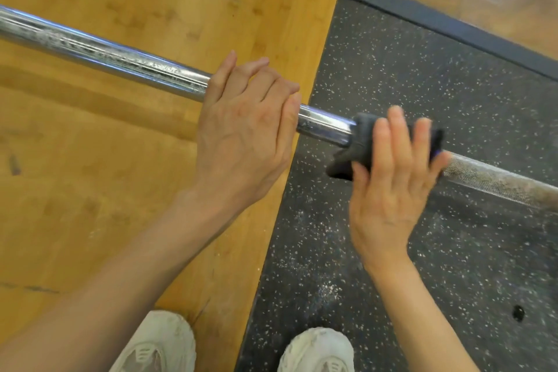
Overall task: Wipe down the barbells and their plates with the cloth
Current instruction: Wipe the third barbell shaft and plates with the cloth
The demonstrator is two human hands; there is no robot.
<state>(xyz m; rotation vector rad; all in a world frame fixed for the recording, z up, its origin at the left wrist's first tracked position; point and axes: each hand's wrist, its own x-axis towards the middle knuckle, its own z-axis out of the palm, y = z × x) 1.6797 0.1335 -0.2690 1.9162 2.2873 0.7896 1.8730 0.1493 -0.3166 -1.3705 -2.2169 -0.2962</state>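
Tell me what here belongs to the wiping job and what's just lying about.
Job:
- barbell
- cloth, pressed round the bar
- right hand, on the cloth
- left hand, resting on the bar

Not the job:
- wooden floor
- rubber mat
- shoes
- dark hole in the mat

No plates in view.

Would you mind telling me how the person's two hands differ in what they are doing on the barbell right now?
The left hand rests bare on the thick, shiny sleeve of the barbell, while the right hand presses a dark cloth against the bar where it narrows into the duller, knurled shaft. The left hand is above the wooden floor; the right hand is above the speckled rubber mat. Both hands have fairly straight fingers laid over the top of the bar.
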